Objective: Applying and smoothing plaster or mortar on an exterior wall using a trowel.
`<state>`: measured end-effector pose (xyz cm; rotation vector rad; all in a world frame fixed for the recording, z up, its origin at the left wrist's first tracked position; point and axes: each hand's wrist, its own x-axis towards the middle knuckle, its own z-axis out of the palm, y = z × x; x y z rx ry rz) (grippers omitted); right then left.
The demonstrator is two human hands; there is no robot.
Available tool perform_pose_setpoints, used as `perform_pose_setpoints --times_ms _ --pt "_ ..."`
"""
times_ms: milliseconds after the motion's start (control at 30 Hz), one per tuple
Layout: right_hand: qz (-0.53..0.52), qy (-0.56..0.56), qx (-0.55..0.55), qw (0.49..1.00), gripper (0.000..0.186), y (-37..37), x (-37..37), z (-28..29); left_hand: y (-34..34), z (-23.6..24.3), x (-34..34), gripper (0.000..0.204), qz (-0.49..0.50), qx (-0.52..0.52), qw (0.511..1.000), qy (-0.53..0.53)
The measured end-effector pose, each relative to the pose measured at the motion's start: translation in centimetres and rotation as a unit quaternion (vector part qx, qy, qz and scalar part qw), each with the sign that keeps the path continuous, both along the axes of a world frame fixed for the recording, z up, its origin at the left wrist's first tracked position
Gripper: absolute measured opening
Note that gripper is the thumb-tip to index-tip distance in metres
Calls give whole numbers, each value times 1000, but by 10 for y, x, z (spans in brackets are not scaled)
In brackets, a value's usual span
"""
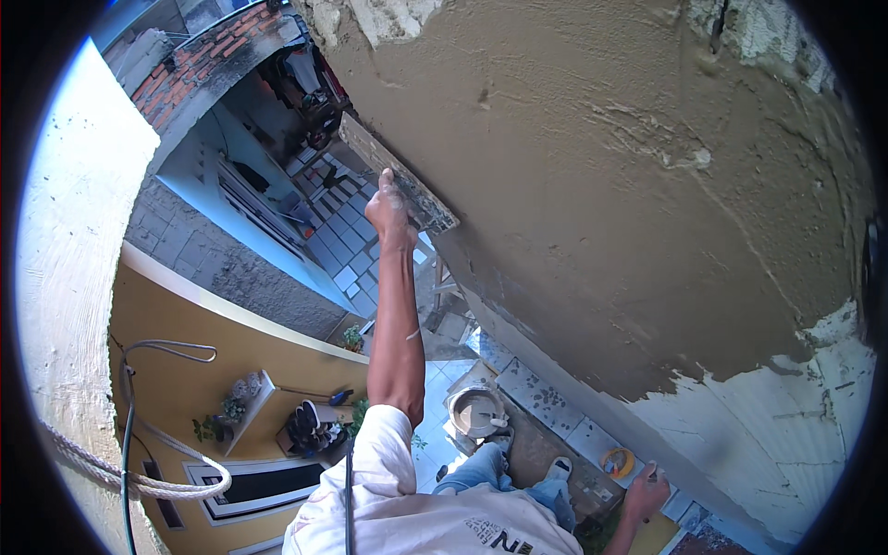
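Observation:
My left arm is stretched far out, and my left hand (389, 211) is closed round the back of a long, flat plastering float (398, 174). The float is worn and smeared with mortar. Its long edge lies along the left edge of a wall coated in wet brown plaster (573, 185). Low on the right, my right hand (647, 492) is beside the lower wall with its fingers curled. What it holds, if anything, I cannot make out. Below me a round bucket (475, 413) contains greyish mortar.
A yellow ring-shaped thing (618, 462) lies on the tiled ledge (536, 398) along the wall's foot. Rope (176, 488) and cable hang at the left by a pale wall edge (79, 231). Potted plants (231, 407) sit on a shelf. A tiled yard (347, 236) lies beyond.

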<state>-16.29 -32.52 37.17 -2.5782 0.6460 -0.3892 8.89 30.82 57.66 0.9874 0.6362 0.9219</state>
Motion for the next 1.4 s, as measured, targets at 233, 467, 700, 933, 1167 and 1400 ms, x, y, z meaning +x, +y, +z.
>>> perform_pose_setpoints --times_ms 233,467,700,933,1167,1400 --pt "-38 -1 -60 997 38 6 1 31 0 84 17 30 -9 51 997 -50" --pt "-11 70 7 997 42 -1 -2 43 -12 -120 9 28 -9 -274 962 13" --pt "-6 39 -15 999 45 -13 4 32 -183 2 -45 42 4 159 987 38" --pt "-45 109 -98 988 53 11 4 62 -139 44 -14 43 60 127 989 -37" --pt "-70 130 -93 985 47 15 -2 85 -119 -122 2 40 40 -178 982 42" --pt "-76 107 -72 989 48 34 3 75 -190 -188 -56 37 -37 -333 940 63"
